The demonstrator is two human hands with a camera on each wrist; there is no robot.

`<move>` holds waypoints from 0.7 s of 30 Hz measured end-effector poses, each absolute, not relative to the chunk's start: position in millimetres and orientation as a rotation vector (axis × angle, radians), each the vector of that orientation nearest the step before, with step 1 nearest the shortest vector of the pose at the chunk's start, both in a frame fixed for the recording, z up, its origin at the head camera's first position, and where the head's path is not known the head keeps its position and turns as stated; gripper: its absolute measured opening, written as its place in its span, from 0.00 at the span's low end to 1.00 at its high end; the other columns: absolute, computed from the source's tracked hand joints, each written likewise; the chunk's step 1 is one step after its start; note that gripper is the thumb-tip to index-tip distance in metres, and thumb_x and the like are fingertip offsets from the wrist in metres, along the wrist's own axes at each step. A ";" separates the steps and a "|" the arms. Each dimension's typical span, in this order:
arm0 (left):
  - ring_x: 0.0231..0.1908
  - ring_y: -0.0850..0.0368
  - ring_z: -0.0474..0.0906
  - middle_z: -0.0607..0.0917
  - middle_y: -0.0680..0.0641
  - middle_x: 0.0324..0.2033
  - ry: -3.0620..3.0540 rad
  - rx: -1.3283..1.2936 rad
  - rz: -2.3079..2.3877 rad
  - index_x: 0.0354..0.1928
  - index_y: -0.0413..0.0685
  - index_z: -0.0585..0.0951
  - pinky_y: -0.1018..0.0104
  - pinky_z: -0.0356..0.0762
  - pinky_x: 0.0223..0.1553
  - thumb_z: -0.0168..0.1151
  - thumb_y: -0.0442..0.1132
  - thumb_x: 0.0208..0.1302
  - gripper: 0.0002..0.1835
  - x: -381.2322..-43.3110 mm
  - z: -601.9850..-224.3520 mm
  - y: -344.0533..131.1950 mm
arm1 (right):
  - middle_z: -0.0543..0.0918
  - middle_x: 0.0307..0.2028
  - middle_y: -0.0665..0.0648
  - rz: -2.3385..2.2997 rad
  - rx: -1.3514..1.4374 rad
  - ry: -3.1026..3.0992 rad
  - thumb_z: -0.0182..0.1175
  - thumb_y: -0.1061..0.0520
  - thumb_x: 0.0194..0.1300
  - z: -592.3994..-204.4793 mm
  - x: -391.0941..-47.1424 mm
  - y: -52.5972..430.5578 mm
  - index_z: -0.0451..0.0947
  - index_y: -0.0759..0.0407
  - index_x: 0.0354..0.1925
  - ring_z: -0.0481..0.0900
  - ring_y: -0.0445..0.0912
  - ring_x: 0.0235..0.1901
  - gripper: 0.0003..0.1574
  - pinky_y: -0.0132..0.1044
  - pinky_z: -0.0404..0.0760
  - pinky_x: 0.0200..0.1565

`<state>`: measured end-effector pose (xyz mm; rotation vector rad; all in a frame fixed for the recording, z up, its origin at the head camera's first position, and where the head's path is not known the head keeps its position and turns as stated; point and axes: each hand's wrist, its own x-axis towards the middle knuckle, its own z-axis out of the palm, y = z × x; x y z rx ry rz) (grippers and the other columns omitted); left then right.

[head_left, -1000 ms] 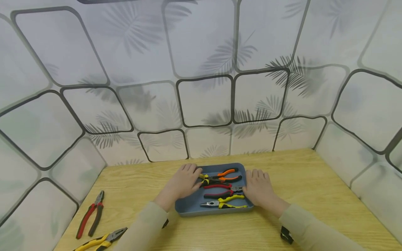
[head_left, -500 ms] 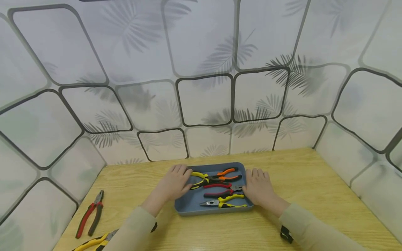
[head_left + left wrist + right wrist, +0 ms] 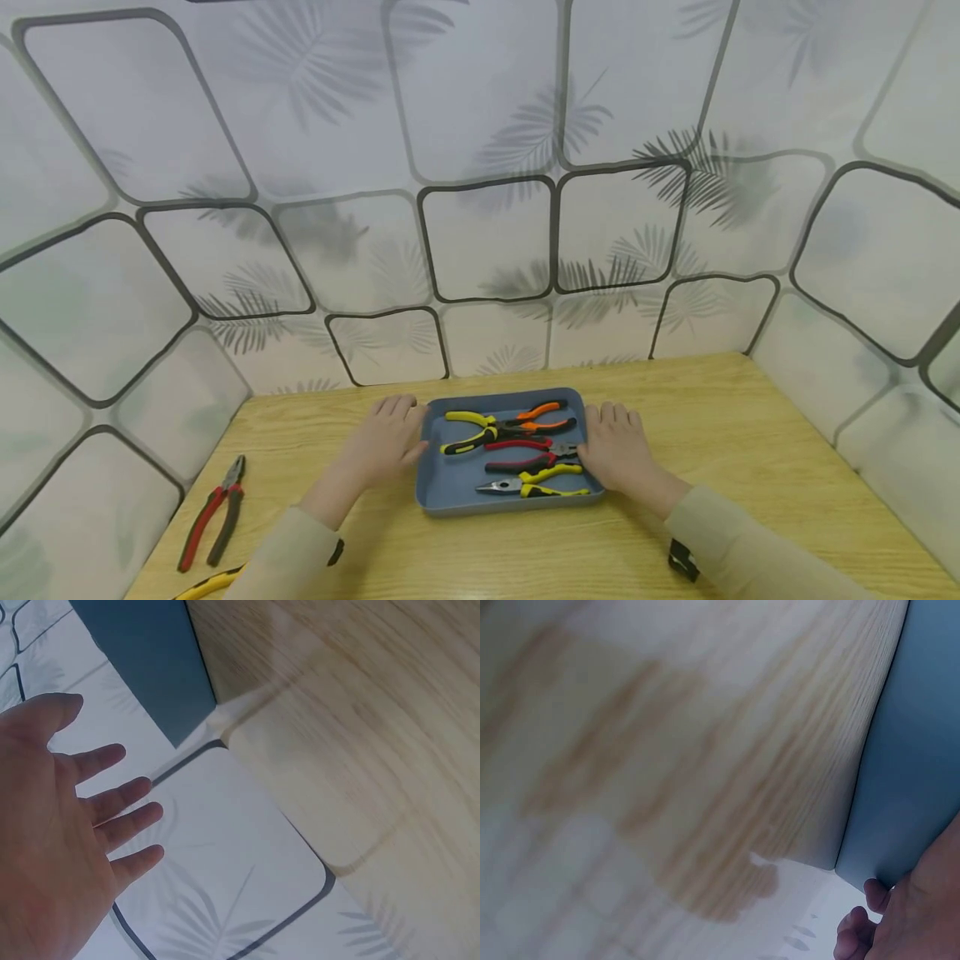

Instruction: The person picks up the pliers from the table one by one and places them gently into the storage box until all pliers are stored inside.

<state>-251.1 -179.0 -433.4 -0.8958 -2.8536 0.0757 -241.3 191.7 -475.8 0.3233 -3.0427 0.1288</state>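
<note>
Walls (image 3: 480, 167) with a pattern of dark rounded frames and grey leaves stand around the wooden table (image 3: 750, 433) on three sides. In the middle of the table, near the person, lies a blue tray (image 3: 450, 487). Four pliers lie inside it: yellow-handled pliers (image 3: 468, 431) at the far left, orange-handled pliers (image 3: 546, 416) at the far right, red-handled pliers (image 3: 525, 454) in the middle, and yellow long-nose pliers (image 3: 534, 484) at the near side.

The left hand (image 3: 382, 442) is open, with straight fingers, and holds nothing; it is just beside the left edge of the tray, and I cannot tell if it touches it. The right hand (image 3: 617, 446) lies at the right edge of the tray with relaxed fingers, also open, and seems to rest against the rim. The right wrist view shows fingertips (image 3: 855, 930) close to the blue wall (image 3: 915, 750) of the tray.

At the left edge of the table, well apart from the tray, lie red pliers (image 3: 212, 521) and, nearer the person, a yellow handle (image 3: 206, 583) partly out of view.

As I judge it, the work in hand is collecting pliers into the tray, and the left hand is free between two pieces. The next move calls for a long reach to the left and a firm grip around both handles.
</note>
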 end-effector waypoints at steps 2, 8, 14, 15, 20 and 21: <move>0.65 0.35 0.74 0.78 0.34 0.61 -2.850 -0.883 0.058 0.67 0.38 0.74 0.37 0.70 0.69 0.62 0.48 0.77 0.27 -249.7 -432.0 -183.4 | 0.71 0.41 0.65 0.120 0.326 -3.037 0.62 0.50 0.74 -476.4 -241.3 192.1 0.69 0.65 0.49 0.67 0.58 0.41 0.21 0.52 0.65 0.45; 0.65 0.35 0.75 0.78 0.33 0.61 -2.833 -0.841 0.047 0.66 0.37 0.75 0.37 0.71 0.69 0.59 0.48 0.79 0.25 -247.5 -430.7 -194.1 | 0.71 0.41 0.65 0.125 0.337 -3.025 0.62 0.50 0.73 -475.4 -240.3 192.3 0.69 0.65 0.48 0.67 0.58 0.41 0.20 0.51 0.65 0.45; 0.63 0.34 0.76 0.79 0.32 0.60 -2.820 -0.802 0.004 0.65 0.36 0.75 0.37 0.71 0.69 0.60 0.47 0.77 0.24 -243.7 -428.7 -202.2 | 0.71 0.40 0.65 0.138 0.348 -3.010 0.62 0.51 0.73 -475.5 -239.7 192.4 0.69 0.65 0.47 0.67 0.58 0.40 0.20 0.51 0.64 0.44; 0.63 0.34 0.76 0.79 0.32 0.59 -2.817 -0.794 0.000 0.65 0.36 0.76 0.37 0.72 0.69 0.61 0.46 0.77 0.24 -243.0 -428.7 -203.7 | 0.71 0.40 0.65 0.139 0.348 -3.009 0.62 0.51 0.73 -475.9 -239.8 192.5 0.69 0.65 0.47 0.67 0.58 0.40 0.20 0.51 0.64 0.44; 0.61 0.34 0.77 0.80 0.32 0.58 -2.803 -0.746 0.009 0.63 0.37 0.76 0.38 0.73 0.69 0.63 0.47 0.76 0.24 -239.2 -430.1 -212.4 | 0.71 0.39 0.64 0.132 0.337 -3.016 0.62 0.50 0.73 -478.2 -240.6 193.0 0.70 0.65 0.49 0.66 0.57 0.40 0.20 0.50 0.63 0.44; 0.61 0.34 0.78 0.80 0.32 0.57 -2.801 -0.738 0.009 0.63 0.37 0.76 0.37 0.73 0.68 0.63 0.47 0.76 0.24 -238.6 -430.8 -214.5 | 0.70 0.39 0.64 0.132 0.333 -3.020 0.62 0.50 0.73 -478.1 -240.4 192.9 0.70 0.65 0.49 0.66 0.57 0.40 0.20 0.50 0.63 0.44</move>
